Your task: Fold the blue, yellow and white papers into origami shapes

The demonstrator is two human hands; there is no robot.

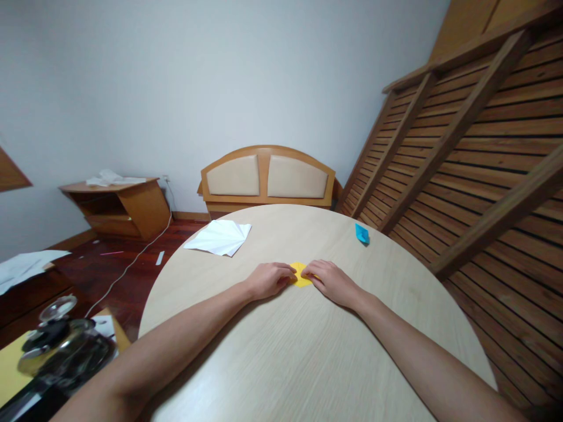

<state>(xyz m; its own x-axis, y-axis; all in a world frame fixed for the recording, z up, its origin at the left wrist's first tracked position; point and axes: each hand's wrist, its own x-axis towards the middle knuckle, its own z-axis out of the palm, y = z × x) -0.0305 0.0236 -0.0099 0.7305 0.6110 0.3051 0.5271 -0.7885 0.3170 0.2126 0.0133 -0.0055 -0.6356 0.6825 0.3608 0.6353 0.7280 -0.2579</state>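
A small yellow sheet of paper point(301, 280) lies on the round table point(281, 363), partly covered by my fingers. My left hand point(271, 279) has its curled fingers on the paper's left edge. From the other side, my right hand point(331, 281) grips the right part, with thumb and fingertips pressed together on it. Creases seem to run across the yellow surface, but the exact folds are too small to make out.
Creased white paper point(220, 237) lies on the table's left, and a folded blue paper piece point(362, 234) on its right. Slatted wooden panels point(475, 158) lean along the right. A glass pot point(65, 346) stands at lower left; a cable point(132, 262) crosses the floor.
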